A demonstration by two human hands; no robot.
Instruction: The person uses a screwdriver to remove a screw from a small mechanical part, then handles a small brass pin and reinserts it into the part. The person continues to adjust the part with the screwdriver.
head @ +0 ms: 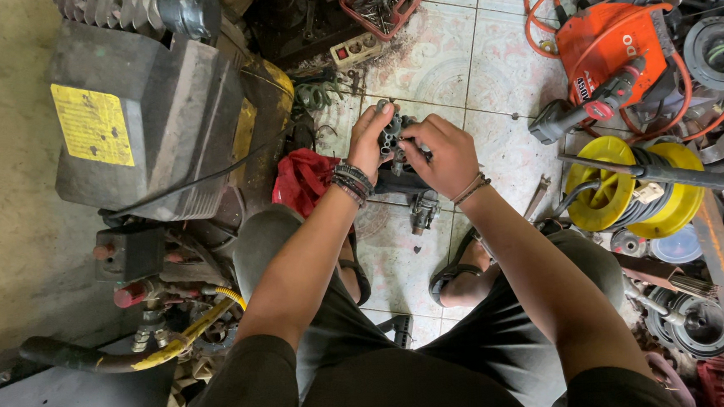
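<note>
Above the tiled floor [487, 62], near frame centre, one dark metal pump block [393, 134] is held in two hands. Left hand [369, 143] curls closed on its 9 o'clock flank; right hand [443, 152] pinches its 3 o'clock face. Judged heavy, rigid, probably oily: best held by the flanks. One red rag [302, 180] lies at 9 o'clock, one yellow hose reel [629, 187] at 3 o'clock.

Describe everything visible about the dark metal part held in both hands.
The dark metal part is a small, grimy grey-black block that looks like cast metal, with round holes in its face. It is held above the tiled floor, in front of the knees. The left hand grips its left side; the right hand covers its right side, fingertips pressing on it. Its lower portion is hidden.
</note>
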